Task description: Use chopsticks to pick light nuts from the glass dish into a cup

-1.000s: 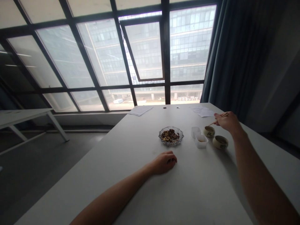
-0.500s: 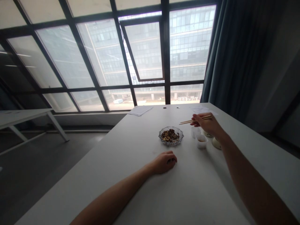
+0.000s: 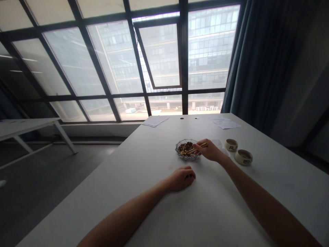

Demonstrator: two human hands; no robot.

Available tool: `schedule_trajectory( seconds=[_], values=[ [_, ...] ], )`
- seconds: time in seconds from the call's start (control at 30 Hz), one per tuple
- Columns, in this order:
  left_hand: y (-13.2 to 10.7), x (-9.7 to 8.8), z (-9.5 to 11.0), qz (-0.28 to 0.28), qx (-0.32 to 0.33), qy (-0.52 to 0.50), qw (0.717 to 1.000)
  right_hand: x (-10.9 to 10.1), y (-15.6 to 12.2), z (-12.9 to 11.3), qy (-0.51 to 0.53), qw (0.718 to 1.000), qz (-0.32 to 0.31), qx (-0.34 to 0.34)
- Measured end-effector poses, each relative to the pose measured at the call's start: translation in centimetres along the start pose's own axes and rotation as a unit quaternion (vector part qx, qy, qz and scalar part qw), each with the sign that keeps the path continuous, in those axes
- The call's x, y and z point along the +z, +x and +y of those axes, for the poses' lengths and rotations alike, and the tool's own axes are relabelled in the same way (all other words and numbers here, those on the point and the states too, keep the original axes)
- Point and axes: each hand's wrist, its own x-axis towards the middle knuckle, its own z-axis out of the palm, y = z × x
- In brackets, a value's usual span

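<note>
My right hand (image 3: 209,151) pinching chopsticks (image 3: 199,147), tips inside glass dish (image 3: 181,155) over nuts (image 3: 183,148); can't tell if touching. Left hand (image 3: 181,179) loosely curled, empty, resting on counter (image 3: 218,209) just below dish. Clear plastic tub (image 3: 217,143) just behind right hand; two ceramic cups (image 3: 238,151) farther right.

Long white surface (image 3: 226,206) stretching toward the window. Along the far edge, left of centre, a flat sheet of paper (image 3: 155,121); toward the far right corner, more loose paper (image 3: 224,124); between them, two small dark holes (image 3: 182,118) in the top. Mid-surface, a cut-glass bowl (image 3: 181,154) heaped with mixed nuts (image 3: 183,148). Just right of it, a translucent plastic tub (image 3: 216,143), partly hidden. Further toward the right edge, two round ceramic cups (image 3: 231,145) close together, dark markings on their sides.
</note>
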Motion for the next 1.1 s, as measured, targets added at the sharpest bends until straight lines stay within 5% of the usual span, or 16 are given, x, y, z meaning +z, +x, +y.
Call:
schedule_trajectory(
  seconds=[0.4, 0.57, 0.8, 0.97, 1.1],
  values=[
    [0.0, 0.0, 0.0, 0.001, 0.002, 0.003, 1.0, 0.5, 0.3, 1.0, 0.012, 1.0, 0.015, 0.005],
    [0.0, -0.1, 0.1, -0.008, -0.003, 0.005, 1.0, -0.9, 0.3, 0.1, 0.023, 0.999, 0.031, 0.003],
    [0.0, -0.3, 0.4, -0.01, -0.004, 0.002, 1.0, -8.6, -0.2, -1.8, 0.045, 0.989, 0.142, 0.022],
    [0.2, 0.0, 0.4, -0.009, -0.005, 0.003, 1.0, -16.0, -1.4, 0.4, -0.092, 0.941, 0.317, 0.078],
    [0.4, 0.4, 0.2, -0.008, -0.006, 0.003, 1.0, -19.3, -2.2, 2.7, -0.162, 0.921, 0.329, 0.128]
  ],
)
